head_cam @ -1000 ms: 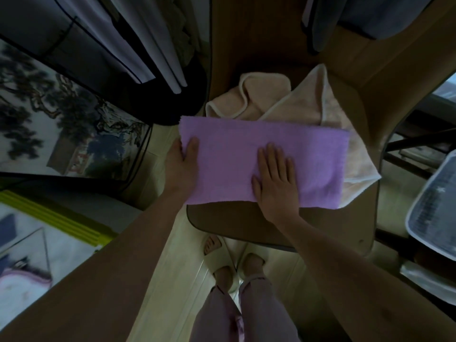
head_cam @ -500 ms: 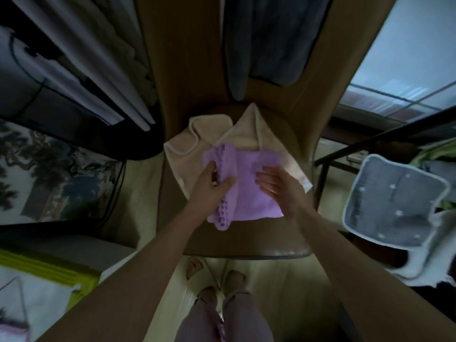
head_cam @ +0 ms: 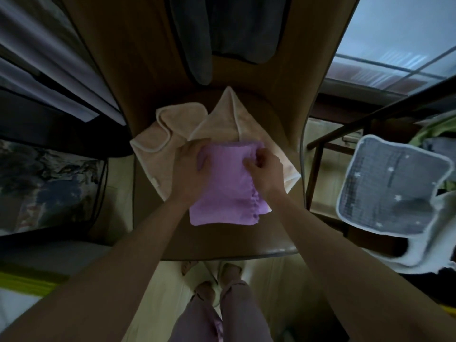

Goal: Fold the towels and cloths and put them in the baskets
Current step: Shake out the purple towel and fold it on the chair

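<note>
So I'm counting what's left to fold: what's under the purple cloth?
Under the purple cloth lies a beige towel, unfolded, on the wooden chair seat. Anything between them is hidden by the cloth and both hands.

Under the purple towel (head_cam: 222, 193) we lose part of the beige towel (head_cam: 158, 154); our left hand (head_cam: 188, 172) hides the purple towel's left edge.
</note>
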A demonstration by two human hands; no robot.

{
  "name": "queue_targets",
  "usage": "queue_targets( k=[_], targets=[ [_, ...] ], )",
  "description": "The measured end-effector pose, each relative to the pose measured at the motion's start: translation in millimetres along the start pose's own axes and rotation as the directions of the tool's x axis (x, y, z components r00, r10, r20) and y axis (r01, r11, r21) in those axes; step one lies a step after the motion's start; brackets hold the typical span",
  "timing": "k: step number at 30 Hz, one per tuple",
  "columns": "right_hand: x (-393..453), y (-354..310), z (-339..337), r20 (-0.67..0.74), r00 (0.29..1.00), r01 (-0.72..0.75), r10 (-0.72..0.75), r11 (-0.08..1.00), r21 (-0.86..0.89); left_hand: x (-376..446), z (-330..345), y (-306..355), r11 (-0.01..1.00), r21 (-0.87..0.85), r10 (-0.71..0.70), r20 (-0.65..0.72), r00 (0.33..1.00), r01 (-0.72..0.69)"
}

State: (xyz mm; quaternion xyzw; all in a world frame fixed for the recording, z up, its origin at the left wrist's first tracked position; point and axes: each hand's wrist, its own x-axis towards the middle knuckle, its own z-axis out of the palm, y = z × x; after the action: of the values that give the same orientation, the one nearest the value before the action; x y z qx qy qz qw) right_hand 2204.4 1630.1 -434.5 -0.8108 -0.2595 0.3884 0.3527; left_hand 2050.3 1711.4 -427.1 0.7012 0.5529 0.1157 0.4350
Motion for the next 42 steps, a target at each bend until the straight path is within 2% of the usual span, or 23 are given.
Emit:
queue_targets(
  k=[2, 3, 6, 10, 12, 15, 18, 22, 25, 27, 30, 33, 34, 36, 38, 39, 41, 42],
  targets=[
    [3, 1, 2, -0.033, 0.996, 0.076, -0.078, 0.995, -0.06, 8, -6, -15, 0.976, 0.124, 0.162, 0.124, 0.979, -0.177],
    [3, 2, 2, -0.052, 0.993, 0.103, -0.108, 0.991, -0.086, 11, -8, -18, 0.968, 0.138, 0.188, 0.151, 0.97, -0.209],
    [6, 7, -1, -0.102, 0.987, 0.112, -0.124, 0.986, -0.123, 26, -8, -22, 0.955, 0.185, 0.208, 0.141, 0.968, -0.233],
    [17, 22, 1, -0.109, 0.993, 0.021, -0.046, 0.976, -0.216, 44, -6, -28, 0.926, 0.284, 0.204, 0.178, 0.963, -0.249],
    [21, 28, 5, -0.145, 0.989, -0.004, -0.035, 0.965, -0.262, 51, -7, -29, 0.931, 0.263, 0.2, 0.212, 0.957, -0.253],
    [18, 28, 8, -0.187, 0.982, -0.056, 0.029, 0.988, -0.141, 56, -9, -30, 0.953, 0.196, 0.179, 0.245, 0.953, -0.23],
    [8, 23, 10, -0.1, 0.985, -0.138, 0.142, 0.989, 0.05, 59, -12, -33, 0.944, 0.248, 0.141, 0.29, 0.947, -0.217],
    [11, 23, 15, -0.022, 0.994, -0.111, 0.111, 0.993, -0.027, 61, -17, -35, 0.906, 0.34, 0.133, 0.336, 0.933, -0.252],
    [17, 19, 18, -0.023, 0.999, -0.039, 0.038, 0.998, -0.047, 61, -21, -38, 0.816, 0.487, 0.133, 0.367, 0.92, -0.312],
    [18, 19, 17, -0.043, 0.999, 0.013, -0.018, 0.995, -0.099, 63, -25, -41, 0.772, 0.557, 0.121, 0.343, 0.932, -0.305],
    [20, 19, 18, -0.082, 0.996, 0.011, -0.021, 0.993, -0.119, 62, -24, -38, 0.79, 0.594, 0.098, 0.128, 0.987, -0.155],
    [17, 13, 20, -0.088, 0.994, -0.069, 0.068, 0.998, -0.007, 57, -15, -32, 0.861, 0.507, -0.042, 0.032, 0.999, 0.02],
    [11, 11, 18, -0.065, 0.993, -0.096, 0.098, 0.995, 0.031, 51, -14, -31, 0.902, 0.427, -0.074, 0.018, 0.997, 0.059],
    [-9, 10, 16, -0.006, 0.991, -0.133, 0.134, 0.986, 0.097, 34, -18, -30, 0.984, 0.139, -0.101, -0.055, 0.993, 0.108],
    [-32, 9, 14, 0.02, 0.988, -0.151, 0.15, 0.98, 0.133, 5, -25, -28, 0.968, -0.175, -0.198, -0.101, 0.975, 0.179],
    [-43, 11, 13, 0.021, 0.988, -0.157, 0.156, 0.976, 0.15, -11, -27, -30, 0.937, -0.264, -0.26, -0.091, 0.961, 0.229],
    [-63, 20, 16, -0.019, 0.987, -0.154, 0.158, 0.977, 0.146, -42, -28, -38, 0.891, -0.332, -0.334, -0.016, 0.942, 0.31],
    [-71, 27, 17, -0.082, 0.985, -0.144, 0.152, 0.985, 0.1, -57, -26, -43, 0.885, -0.337, -0.328, 0.039, 0.944, 0.322]
  ],
)
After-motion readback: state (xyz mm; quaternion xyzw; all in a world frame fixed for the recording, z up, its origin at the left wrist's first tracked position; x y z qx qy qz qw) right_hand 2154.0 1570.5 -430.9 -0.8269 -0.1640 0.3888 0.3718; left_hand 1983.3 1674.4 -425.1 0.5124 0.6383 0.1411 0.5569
